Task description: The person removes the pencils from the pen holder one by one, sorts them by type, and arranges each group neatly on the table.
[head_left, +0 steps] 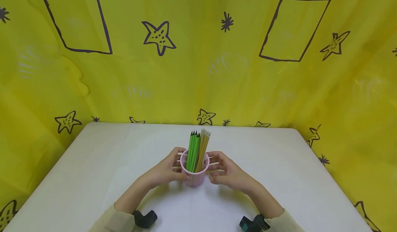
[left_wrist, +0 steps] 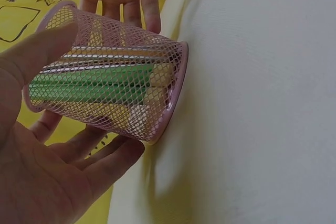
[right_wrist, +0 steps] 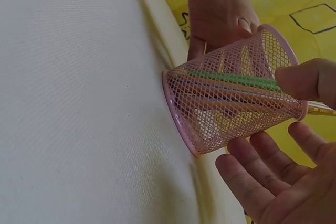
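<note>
A pink mesh pencil cup (head_left: 194, 181) stands on the white table between two hands. Green pencils (head_left: 193, 153) with dark tips and yellow pencils (head_left: 203, 151) with pale ends rise from it. My left hand (head_left: 165, 168) is at the cup's left side, thumb overlapping its front and loosely bent fingers beside the mesh; firm contact is unclear. On the opposite side my right hand (head_left: 227, 171) curves loosely near the cup, its thumb apart from it. In the right wrist view, the right fingers (right_wrist: 247, 174) lie just below the mesh cup (right_wrist: 231, 90).
The white table (head_left: 93, 163) reaches back to a yellow cloth (head_left: 198, 70) with drawn stars and frames. Dark wrist devices sit at the left sleeve (head_left: 114, 220) and the right sleeve (head_left: 283, 221).
</note>
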